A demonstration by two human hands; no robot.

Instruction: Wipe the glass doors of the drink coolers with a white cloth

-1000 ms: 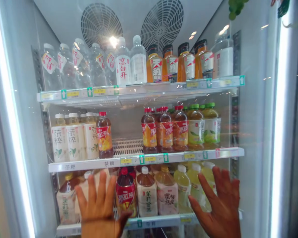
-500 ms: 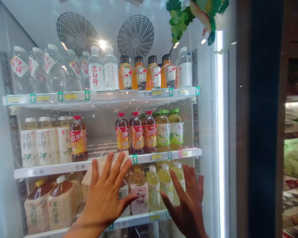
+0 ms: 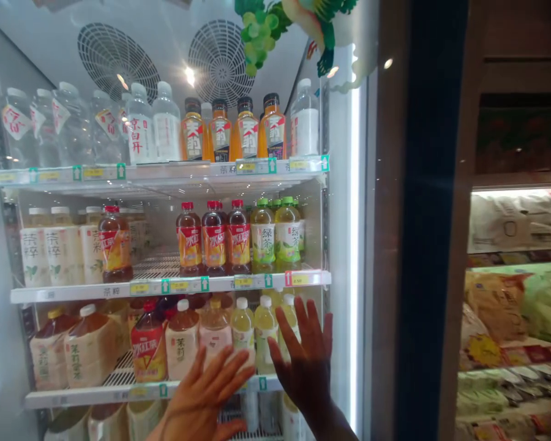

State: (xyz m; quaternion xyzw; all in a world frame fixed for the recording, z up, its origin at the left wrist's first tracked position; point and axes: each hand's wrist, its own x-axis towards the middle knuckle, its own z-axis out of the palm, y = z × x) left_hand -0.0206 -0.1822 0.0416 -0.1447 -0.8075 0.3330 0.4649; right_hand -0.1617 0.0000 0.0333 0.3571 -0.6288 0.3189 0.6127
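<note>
A left hand (image 3: 206, 395) that was bare, slim-fingered, a right hand (image 3: 305, 364), beside the left hand, that was bare past the wrist

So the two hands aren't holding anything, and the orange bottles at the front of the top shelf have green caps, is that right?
Not quite: the caps on those orange bottles are black, not green, as the head view shows. They do stand at the front of the top shelf, and the left hand and right hand hold nothing.
</note>
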